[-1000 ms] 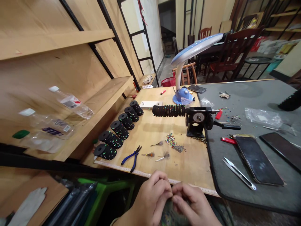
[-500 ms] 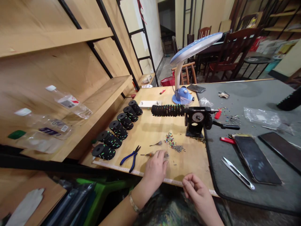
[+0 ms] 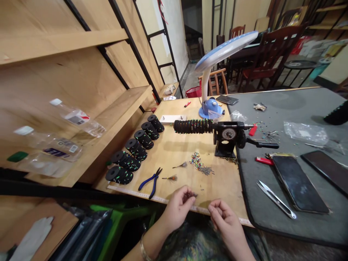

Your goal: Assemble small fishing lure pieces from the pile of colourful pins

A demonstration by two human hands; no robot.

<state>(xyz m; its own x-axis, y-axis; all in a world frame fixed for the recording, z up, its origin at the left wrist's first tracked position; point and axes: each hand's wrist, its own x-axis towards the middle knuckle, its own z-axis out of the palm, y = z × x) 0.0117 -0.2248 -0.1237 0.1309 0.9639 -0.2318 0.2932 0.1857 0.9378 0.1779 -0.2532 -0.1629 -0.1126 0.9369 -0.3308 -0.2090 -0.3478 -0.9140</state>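
Note:
My left hand [image 3: 178,206] is at the near edge of the wooden table [image 3: 176,152], pinching a small feathered fly [image 3: 190,195] between thumb and fingers. My right hand [image 3: 224,215] hovers beside it with fingers curled; whether it holds anything cannot be made out. Two more feathered flies [image 3: 170,178] lie on the wood just beyond, next to a pile of coloured pins [image 3: 199,165]. Blue-handled pliers [image 3: 150,179] rest to the left.
A black winder [image 3: 228,139] holds a row of black spools [image 3: 193,126]. Several more spool stacks [image 3: 136,150] line the left edge. On the grey mat [image 3: 293,116] lie snips [image 3: 276,200], two phones [image 3: 297,184] and a red lighter [image 3: 262,161]. A blue lamp [image 3: 212,105] stands behind.
My left hand reached out to the flies on the table, picked one up and drew back to the table's near edge. My right hand separated from it and stays near the edge.

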